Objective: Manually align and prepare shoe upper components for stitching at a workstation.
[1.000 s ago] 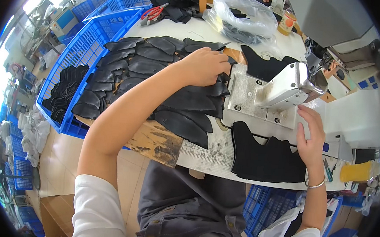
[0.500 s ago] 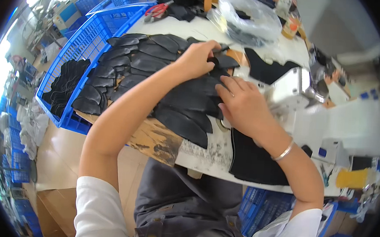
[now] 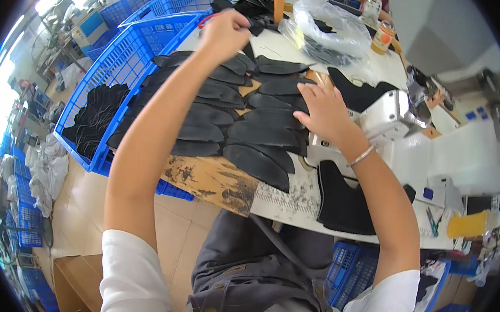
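Several rows of black, leaf-shaped pieces that look like leather (image 3: 263, 135) lie overlapping on a worn wooden board (image 3: 202, 179). My left hand (image 3: 226, 34) is raised over the far side of the rows, beside scissors with red handles (image 3: 206, 21) that it partly covers. Its fingers are curled closed; a dark piece shows just at its edge, but what they grip is hidden. My right hand (image 3: 328, 116) rests with fingers spread at the right ends of the rows, beside the white machine head (image 3: 385, 116), and holds nothing.
A blue crate (image 3: 69, 126) with stacked black pieces (image 3: 95, 119) stands at the left. Black flat panels (image 3: 345, 203) lie near and beyond the machine. At the back are a clear plastic bag (image 3: 328, 31) and a jar (image 3: 382, 38). A yellow box (image 3: 466, 225) sits far right.
My left hand has lifted from the far end of the rows and moved away and left, toward the scissors. My right hand's fingers have spread and moved slightly away from me.
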Available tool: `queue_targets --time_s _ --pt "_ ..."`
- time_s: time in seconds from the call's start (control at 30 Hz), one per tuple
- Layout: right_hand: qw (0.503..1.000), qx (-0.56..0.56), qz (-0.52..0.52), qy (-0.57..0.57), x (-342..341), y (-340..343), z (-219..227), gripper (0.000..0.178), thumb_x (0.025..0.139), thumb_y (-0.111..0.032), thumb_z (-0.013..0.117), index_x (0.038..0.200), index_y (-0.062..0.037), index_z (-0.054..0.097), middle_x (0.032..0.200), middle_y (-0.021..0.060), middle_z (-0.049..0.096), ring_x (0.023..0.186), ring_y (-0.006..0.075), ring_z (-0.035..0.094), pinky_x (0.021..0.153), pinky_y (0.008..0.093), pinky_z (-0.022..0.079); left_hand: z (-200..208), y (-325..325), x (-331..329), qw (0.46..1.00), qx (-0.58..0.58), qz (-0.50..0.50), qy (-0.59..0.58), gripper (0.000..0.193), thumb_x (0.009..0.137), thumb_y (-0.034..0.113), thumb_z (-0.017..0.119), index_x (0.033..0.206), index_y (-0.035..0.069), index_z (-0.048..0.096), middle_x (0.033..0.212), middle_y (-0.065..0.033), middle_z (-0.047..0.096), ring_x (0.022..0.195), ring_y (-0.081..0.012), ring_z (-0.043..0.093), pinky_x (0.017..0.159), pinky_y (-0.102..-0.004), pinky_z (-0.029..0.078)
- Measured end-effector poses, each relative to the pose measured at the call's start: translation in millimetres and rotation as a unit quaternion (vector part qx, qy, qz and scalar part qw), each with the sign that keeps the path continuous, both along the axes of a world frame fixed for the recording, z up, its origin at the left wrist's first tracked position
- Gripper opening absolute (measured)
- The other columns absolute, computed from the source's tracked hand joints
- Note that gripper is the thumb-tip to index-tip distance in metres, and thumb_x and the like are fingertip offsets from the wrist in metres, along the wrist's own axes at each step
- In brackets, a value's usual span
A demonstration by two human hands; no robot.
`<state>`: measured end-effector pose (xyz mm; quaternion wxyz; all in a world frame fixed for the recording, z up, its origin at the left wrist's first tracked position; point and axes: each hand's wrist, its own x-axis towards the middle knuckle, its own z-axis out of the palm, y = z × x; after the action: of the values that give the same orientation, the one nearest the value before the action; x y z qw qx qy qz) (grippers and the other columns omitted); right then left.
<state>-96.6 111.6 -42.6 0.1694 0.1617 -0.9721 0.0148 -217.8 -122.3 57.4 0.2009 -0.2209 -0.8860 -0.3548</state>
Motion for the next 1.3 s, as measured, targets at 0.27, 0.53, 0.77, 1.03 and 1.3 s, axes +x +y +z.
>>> queue_targets --time_s 0.27,0.53,0.77,1.03,1.3 --pt "0.878 -0.453 0.149 -0.027 81.6 -9.8 77.8 0.067 0.077 -0.015 0.075 0.134 -0.007 0.043 0.132 0.011 0.049 0.123 0.0219 0.047 0.102 0.0346 0.038 63.5 22.2 122.8 0.912 0.027 -0.357 -0.201 0.029 0.085 0.007 0.059 0.113 0.003 0.062 0.106 -0.0057 0.064 0.096 -0.0117 0.061 0.085 -0.0246 0.048" --pt "0.605 -0.695 0.094 -0.377 214.5 73.4 52.8 0.029 0.078 -0.002 0.075 0.103 0.0023 0.061 0.095 0.0008 0.063 0.09 0.0064 0.058 0.077 0.0217 0.049 22.7 74.3 214.5 0.735 0.065 -0.484 -0.47 0.029 0.085 -0.006 0.061 0.114 -0.005 0.061 0.1 -0.0046 0.062 0.095 -0.0083 0.057 0.082 -0.0223 0.048" --pt "0.712 -0.567 -0.148 -0.388 241.3 107.8 48.0 0.024 0.076 0.003 0.069 0.097 0.0003 0.06 0.086 0.0011 0.062 0.07 0.004 0.056 0.06 0.0194 0.048 -57.5 126.6 229.0 0.732 -0.015 -0.398 -0.553 0.015 0.087 0.004 0.065 0.099 -0.004 0.06 0.083 0.0002 0.059 0.074 -0.0017 0.052 0.062 -0.0181 0.044" --pt "0.838 -0.471 -0.106 -0.254 249.8 109.9 33.9 0.031 0.073 -0.01 0.074 0.097 0.0017 0.059 0.084 0.0145 0.064 0.077 0.0225 0.062 0.073 0.0301 0.048 -59.6 147.7 243.5 0.851 -0.135 -0.381 -0.336 0.026 0.079 0.015 0.075 0.08 0.0 0.054 0.059 0.0004 0.047 0.053 -0.0012 0.039 0.045 -0.023 0.031" --pt "0.837 -0.457 -0.106 -0.281 247.0 106.1 35.2 0.034 0.072 -0.008 0.074 0.1 0.0011 0.057 0.091 0.0169 0.066 0.087 0.0318 0.065 0.078 0.0343 0.05 -60.5 152.9 233.6 0.8 -0.176 -0.392 -0.42 0.026 0.079 0.014 0.075 0.077 -0.001 0.053 0.055 0.0012 0.046 0.049 -0.0017 0.038 0.043 -0.0234 0.029"
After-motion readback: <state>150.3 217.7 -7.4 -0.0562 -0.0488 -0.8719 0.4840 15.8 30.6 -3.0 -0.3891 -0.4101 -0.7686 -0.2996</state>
